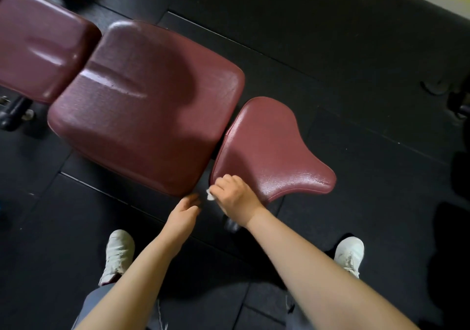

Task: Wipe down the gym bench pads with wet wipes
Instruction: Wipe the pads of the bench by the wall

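Seat pad, maroon, saddle-shaped: landmark. Right hand at its near-left corner, fingers curled round a white wet wipe against the pad's edge. Left hand just left of that corner, fingers loosely extended, holding nothing. Middle pad adjoins the seat pad's left; back pad farther left. White shoes nearer, on black floor.

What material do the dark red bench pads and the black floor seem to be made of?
The small seat pad and the large middle pad look like padded vinyl or faux leather: a grained, slightly glossy skin with bright highlights, rounded edges and a piped seam. Real leather cannot be excluded. The floor looks like matte black rubber tiles, judging by the straight seams and dull surface.
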